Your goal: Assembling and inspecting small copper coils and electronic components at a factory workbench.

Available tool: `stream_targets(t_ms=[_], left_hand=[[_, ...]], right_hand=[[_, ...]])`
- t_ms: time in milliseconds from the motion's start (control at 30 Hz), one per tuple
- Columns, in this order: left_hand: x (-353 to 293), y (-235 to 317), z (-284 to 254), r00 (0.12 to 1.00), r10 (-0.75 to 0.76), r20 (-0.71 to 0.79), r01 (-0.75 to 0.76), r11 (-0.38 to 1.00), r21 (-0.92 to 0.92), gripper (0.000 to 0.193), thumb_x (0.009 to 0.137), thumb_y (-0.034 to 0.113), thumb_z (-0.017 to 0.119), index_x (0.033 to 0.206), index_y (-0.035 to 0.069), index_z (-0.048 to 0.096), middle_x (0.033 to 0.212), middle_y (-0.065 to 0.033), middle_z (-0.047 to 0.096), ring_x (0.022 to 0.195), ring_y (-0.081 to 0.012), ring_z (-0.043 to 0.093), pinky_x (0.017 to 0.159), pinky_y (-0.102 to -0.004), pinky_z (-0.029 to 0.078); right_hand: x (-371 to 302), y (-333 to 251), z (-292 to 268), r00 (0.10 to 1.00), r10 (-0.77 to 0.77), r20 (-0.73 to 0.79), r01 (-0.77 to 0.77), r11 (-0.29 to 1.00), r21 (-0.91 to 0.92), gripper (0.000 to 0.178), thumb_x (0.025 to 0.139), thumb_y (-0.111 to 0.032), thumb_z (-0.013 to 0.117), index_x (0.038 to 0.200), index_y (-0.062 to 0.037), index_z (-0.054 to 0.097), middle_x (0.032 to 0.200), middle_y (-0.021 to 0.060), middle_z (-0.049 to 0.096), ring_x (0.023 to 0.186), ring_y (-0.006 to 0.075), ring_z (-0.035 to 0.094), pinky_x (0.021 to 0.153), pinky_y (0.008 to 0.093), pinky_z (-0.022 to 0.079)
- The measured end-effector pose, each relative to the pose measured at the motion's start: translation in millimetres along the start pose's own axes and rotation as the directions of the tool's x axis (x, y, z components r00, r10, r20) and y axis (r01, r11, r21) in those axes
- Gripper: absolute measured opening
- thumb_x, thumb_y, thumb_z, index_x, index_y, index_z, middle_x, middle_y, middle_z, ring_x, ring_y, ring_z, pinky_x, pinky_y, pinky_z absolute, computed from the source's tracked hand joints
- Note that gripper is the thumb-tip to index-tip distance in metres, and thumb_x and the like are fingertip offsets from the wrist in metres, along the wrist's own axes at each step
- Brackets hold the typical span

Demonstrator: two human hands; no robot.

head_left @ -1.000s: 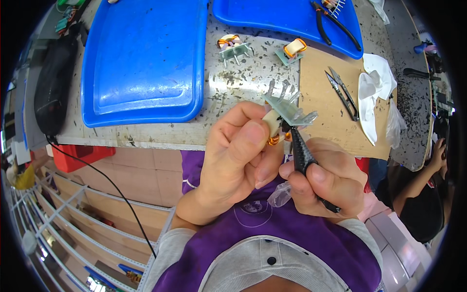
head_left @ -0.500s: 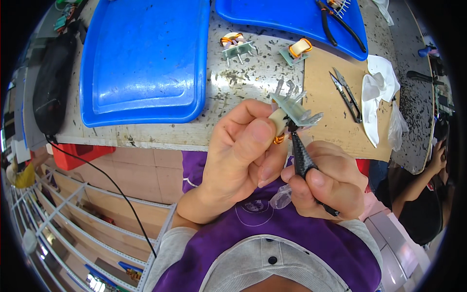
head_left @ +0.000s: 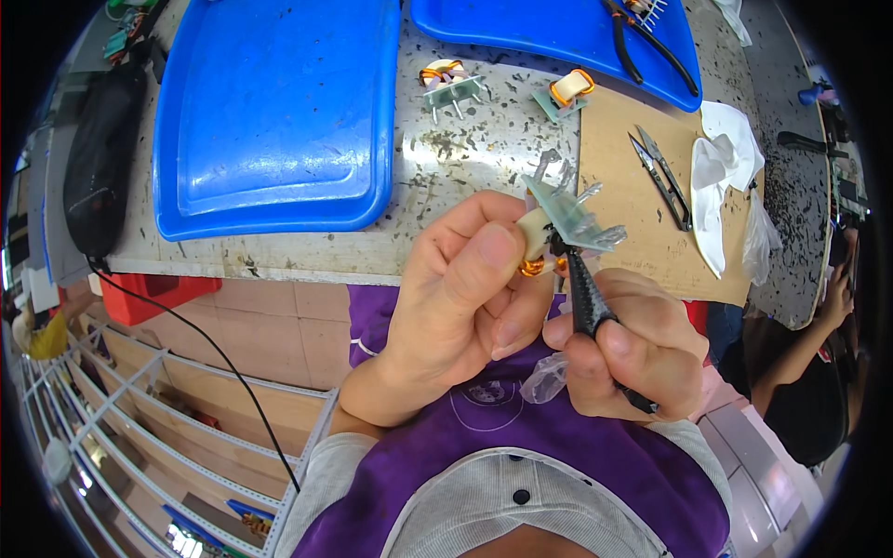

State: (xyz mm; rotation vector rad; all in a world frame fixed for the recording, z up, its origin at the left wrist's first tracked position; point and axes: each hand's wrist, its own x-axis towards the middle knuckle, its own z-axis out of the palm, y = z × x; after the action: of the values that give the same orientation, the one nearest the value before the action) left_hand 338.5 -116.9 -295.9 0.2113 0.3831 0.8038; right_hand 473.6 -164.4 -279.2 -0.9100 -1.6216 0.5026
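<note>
My left hand [head_left: 465, 288] is closed on a toroidal coil [head_left: 532, 232] with a pale core and orange copper wire, pinched between thumb and fingers. Its small green circuit board [head_left: 563, 214] tilts up and to the right, and clear sleeve-like pieces cover the board's pins. Closed in my right hand [head_left: 642, 344] is a black tapered tool [head_left: 588, 296], perhaps tweezers. The tool's tip touches something black between board and coil; the exact contact is hidden. A scrap of clear plastic [head_left: 543, 378] hangs beside my right fingers.
Two more coils on boards, one upright on its pins [head_left: 453, 88] and one lying tilted [head_left: 565, 95], stand beyond my hands. Blue trays [head_left: 279, 223] flank them; pliers [head_left: 642, 51] rest on the right one. Cardboard [head_left: 614, 139] carries snips [head_left: 662, 177] and white cloth [head_left: 712, 205]. Black scraps litter the bench.
The board has turned slightly, showing more of its face, and the coil's copper winding shows more. The tool and my right hand have shifted slightly right. Both grips stay the same.
</note>
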Motion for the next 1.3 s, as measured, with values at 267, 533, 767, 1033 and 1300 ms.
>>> stream_targets(t_ms=[267, 533, 767, 1033, 1300], left_hand=[[-2.2, -3.6, 3.1, 1.0, -0.02, -0.004, 0.02, 1.0, 0.0, 0.028, 0.09, 0.027, 0.049, 0.101, 0.001, 0.046, 0.07, -0.0063, 0.053, 0.046, -0.007, 0.042, 0.038, -0.0187, 0.03], [-3.0, -5.9, 7.1, 0.999, 0.032, 0.016, -0.032, 0.999, 0.017, 0.031, 0.089, 0.03, 0.05, 0.1, 0.001, 0.046, 0.073, -0.0077, 0.054, 0.046, -0.0069, 0.043, 0.038, -0.0187, 0.031], [-2.7, -3.7, 12.5, 1.0, 0.026, -0.015, -0.026, 1.0, 0.007, 0.034, 0.088, 0.031, 0.052, 0.1, 0.0, 0.046, 0.076, -0.0085, 0.055, 0.046, -0.0068, 0.042, 0.037, -0.0186, 0.03], [-0.5, -6.4, 6.2, 0.995, 0.062, 0.081, -0.064, 0.997, 0.029, 0.033, 0.088, 0.03, 0.052, 0.099, 0.0, 0.046, 0.082, -0.0121, 0.057, 0.045, -0.0063, 0.042, 0.037, -0.0182, 0.031], [0.9, -4.6, 7.0, 0.998, -0.005, 0.069, 0.008, 0.999, -0.039, 0.034, 0.088, 0.031, 0.052, 0.099, 0.0, 0.046, 0.085, -0.0134, 0.058, 0.045, -0.0062, 0.043, 0.037, -0.0184, 0.031]], right_hand=[[-3.8, -4.4, -2.2, 0.997, 0.074, 0.017, -0.073, 0.996, -0.058, 0.039, 0.077, 0.004, 0.059, 0.111, -0.0046, 0.043, 0.081, 0.0129, 0.057, 0.065, 0.0231, 0.06, 0.064, 0.036, 0.051], [-0.7, -8.8, -6.0, 0.996, 0.077, 0.037, -0.075, 0.997, -0.036, 0.034, 0.076, 0.003, 0.06, 0.106, -0.0043, 0.044, 0.079, 0.0123, 0.058, 0.061, 0.0213, 0.059, 0.06, 0.0352, 0.051], [-4.6, -8.3, -8.5, 0.997, 0.074, 0.039, -0.073, 0.997, -0.029, 0.034, 0.077, 0.002, 0.061, 0.106, -0.0039, 0.045, 0.078, 0.0121, 0.058, 0.06, 0.0201, 0.059, 0.059, 0.0357, 0.051], [-1.4, -4.7, -4.1, 0.998, 0.024, -0.05, -0.027, 0.998, -0.053, 0.033, 0.078, 0.002, 0.059, 0.108, -0.0039, 0.045, 0.076, 0.0121, 0.058, 0.062, 0.0208, 0.059, 0.061, 0.0375, 0.051], [-10.2, -2.2, -7.0, 0.998, 0.041, -0.049, -0.045, 0.996, -0.08, 0.031, 0.079, 0.001, 0.058, 0.107, -0.0036, 0.045, 0.075, 0.0121, 0.059, 0.062, 0.0216, 0.06, 0.063, 0.0393, 0.052]])
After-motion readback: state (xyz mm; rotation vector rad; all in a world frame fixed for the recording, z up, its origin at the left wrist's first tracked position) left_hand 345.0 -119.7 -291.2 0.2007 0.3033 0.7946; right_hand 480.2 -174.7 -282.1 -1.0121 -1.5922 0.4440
